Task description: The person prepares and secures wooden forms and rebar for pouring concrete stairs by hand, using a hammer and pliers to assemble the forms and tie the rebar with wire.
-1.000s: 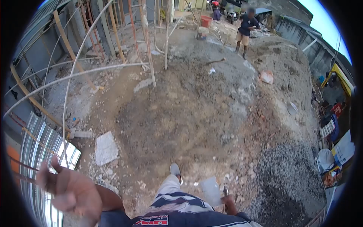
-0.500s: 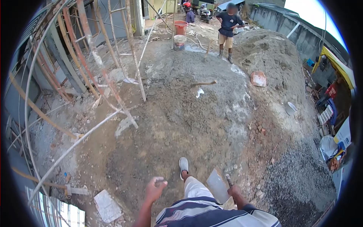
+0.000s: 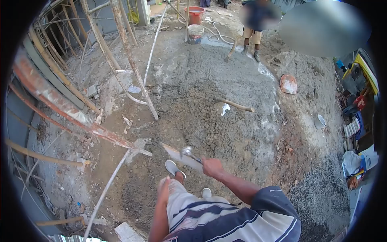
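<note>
My right hand [image 3: 212, 167] is closed around the dark handle of a flat-bladed trowel [image 3: 175, 155], in front of my body. Its blade points forward and left over the ground, seen nearly edge-on, with a shiny metal part near the handle. My left hand [image 3: 163, 187] hangs by my left thigh, partly edge-on, fingers loosely extended with nothing visible in it. Beyond the trowel lies a bed of wet grey mortar [image 3: 197, 105]. A wooden handle [image 3: 238, 105] lies across it, its other end sunk in the mortar, beside a white scrap [image 3: 225, 109].
Bamboo and timber scaffold poles [image 3: 135, 60] stand at left, with a long pole [image 3: 107, 193] near my feet. Ahead are a red bucket [image 3: 196, 17], a smaller bucket [image 3: 195, 35] and a standing person [image 3: 253, 36]. Gravel [image 3: 318, 197] and a white bowl [image 3: 320, 121] are at right.
My right hand has swung the trowel from beside my right leg forward and left. The left hand has drawn down toward my thigh. My view has shifted closer to the mortar.
</note>
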`<state>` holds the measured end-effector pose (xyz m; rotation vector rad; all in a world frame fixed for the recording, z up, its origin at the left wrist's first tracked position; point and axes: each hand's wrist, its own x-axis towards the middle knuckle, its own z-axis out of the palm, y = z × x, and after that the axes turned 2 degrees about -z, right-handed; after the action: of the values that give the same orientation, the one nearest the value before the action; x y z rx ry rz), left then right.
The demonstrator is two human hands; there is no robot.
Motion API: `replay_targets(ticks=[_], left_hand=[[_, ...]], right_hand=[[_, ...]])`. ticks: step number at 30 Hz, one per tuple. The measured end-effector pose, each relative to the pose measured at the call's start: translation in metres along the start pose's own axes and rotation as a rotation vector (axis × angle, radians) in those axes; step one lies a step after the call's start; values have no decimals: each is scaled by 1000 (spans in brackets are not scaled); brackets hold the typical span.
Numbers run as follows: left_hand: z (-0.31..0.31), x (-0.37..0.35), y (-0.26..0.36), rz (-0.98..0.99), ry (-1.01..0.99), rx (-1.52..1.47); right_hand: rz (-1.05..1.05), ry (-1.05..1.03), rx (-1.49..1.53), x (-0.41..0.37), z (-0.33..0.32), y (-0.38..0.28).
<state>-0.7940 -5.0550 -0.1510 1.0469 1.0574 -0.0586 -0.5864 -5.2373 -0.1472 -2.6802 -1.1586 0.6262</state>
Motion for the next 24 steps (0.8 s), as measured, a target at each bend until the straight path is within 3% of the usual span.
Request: replay_targets(ticks=[3,4,6,11,13,16,17,19,21,22,23,24], left_hand=[[5,64,50,-229,-153,-350],[9,86,76,-213,-160,-351],[6,106,104,-281,-298,-624],[-19,149,162,-233,-311,-851],[-27,164,180,-267,-320,-933],[-41,207,205,-318,-362,-968],[-43,224,210,-287,-341,-1006],[-43,264,209,-297,-150,-785],[-55,316,185,-207,-87,-879],[-58,335,188,-184,-18,-794],[-56,355,202,-163,52,-718],[-53,349,246,-210,171,-647]], right_hand=[[-120,-15,-13,61,-21,-51],[-123,0,-20,85,-33,-64],[-282,16,-61,103,-42,-90],[-419,71,-19,162,-72,-115],[-455,-51,-22,187,-83,-116],[-507,-61,-51,227,-95,-116],[-554,-75,-65,242,-102,-116],[-568,-165,-19,274,-125,-116],[-654,-259,-9,312,-118,-106],[-599,-286,43,331,-117,-100],[-544,-310,81,355,-122,-90],[-662,-196,136,381,-121,-74]])
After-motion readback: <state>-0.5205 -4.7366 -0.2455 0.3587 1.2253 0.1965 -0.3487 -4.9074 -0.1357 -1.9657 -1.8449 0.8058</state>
